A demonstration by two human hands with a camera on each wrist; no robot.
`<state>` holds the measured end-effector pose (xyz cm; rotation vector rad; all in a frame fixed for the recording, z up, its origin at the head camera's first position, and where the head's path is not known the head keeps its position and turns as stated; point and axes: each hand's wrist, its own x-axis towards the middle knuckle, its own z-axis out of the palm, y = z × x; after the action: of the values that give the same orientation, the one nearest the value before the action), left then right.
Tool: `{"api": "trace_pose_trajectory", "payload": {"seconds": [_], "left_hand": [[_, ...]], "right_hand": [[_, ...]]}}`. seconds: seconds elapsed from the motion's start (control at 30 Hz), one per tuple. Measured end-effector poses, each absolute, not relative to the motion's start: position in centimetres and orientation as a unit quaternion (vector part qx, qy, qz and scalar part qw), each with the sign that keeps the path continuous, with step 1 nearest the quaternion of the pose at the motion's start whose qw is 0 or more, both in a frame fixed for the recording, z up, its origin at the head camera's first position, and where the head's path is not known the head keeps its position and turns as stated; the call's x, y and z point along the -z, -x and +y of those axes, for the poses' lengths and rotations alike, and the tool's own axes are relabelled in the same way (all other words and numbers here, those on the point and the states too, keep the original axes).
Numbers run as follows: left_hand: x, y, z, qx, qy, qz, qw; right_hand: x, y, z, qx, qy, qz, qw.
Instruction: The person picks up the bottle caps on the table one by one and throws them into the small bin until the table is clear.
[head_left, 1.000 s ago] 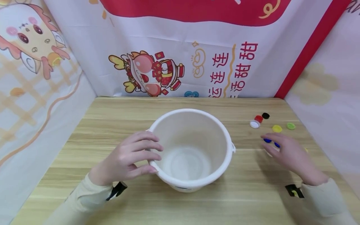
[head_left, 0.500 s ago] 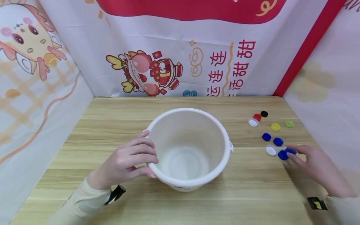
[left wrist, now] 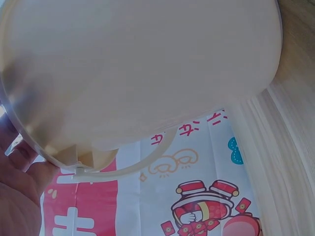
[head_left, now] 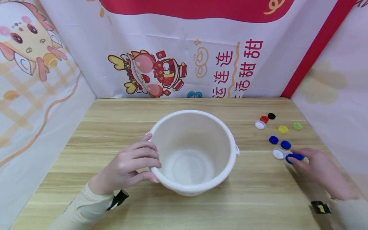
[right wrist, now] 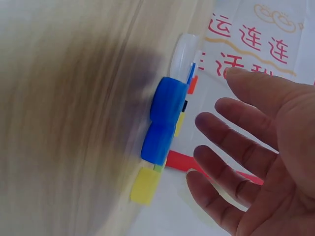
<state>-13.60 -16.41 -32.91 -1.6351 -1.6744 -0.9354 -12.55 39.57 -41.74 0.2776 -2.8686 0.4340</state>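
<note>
A white plastic bucket (head_left: 191, 131) stands upright at the middle of the wooden table, with nothing inside. My left hand (head_left: 126, 166) holds its left rim, fingers over the edge and thumb low at the side. In the left wrist view the bucket's handle (left wrist: 133, 169) hangs along its outside. At the right, my right hand (head_left: 319, 169) hovers by two adjoining blue bottle caps (right wrist: 167, 103). Its fingers are spread and loosely bent, holding nothing in the right wrist view. A yellow cap (right wrist: 144, 186) near them is hidden by this hand in the head view.
Beside the blue pair lies a white cap (head_left: 278, 153), with two more blue caps (head_left: 273, 140) behind it. Farther back are yellow (head_left: 283, 129), green (head_left: 297, 126), white (head_left: 260, 125), red (head_left: 264, 119) and black (head_left: 271, 116) caps. Printed cloths (head_left: 172, 35) border the table (head_left: 120, 115).
My right hand has moved right and towards me, uncovering two blue caps and the white one, then shifted slightly left. My left hand has settled on the rim; the bucket stays put.
</note>
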Motion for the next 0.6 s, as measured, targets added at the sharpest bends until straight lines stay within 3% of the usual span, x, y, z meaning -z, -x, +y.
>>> {"api": "trace_pose_trajectory", "payload": {"seconds": [0.6], "left_hand": [[33.3, 13.6, -16.8, 0.346, 0.615, -0.641, 0.302]], "right_hand": [[41.8, 14.8, 37.9, -0.133, -0.068, -0.989, -0.018]]}}
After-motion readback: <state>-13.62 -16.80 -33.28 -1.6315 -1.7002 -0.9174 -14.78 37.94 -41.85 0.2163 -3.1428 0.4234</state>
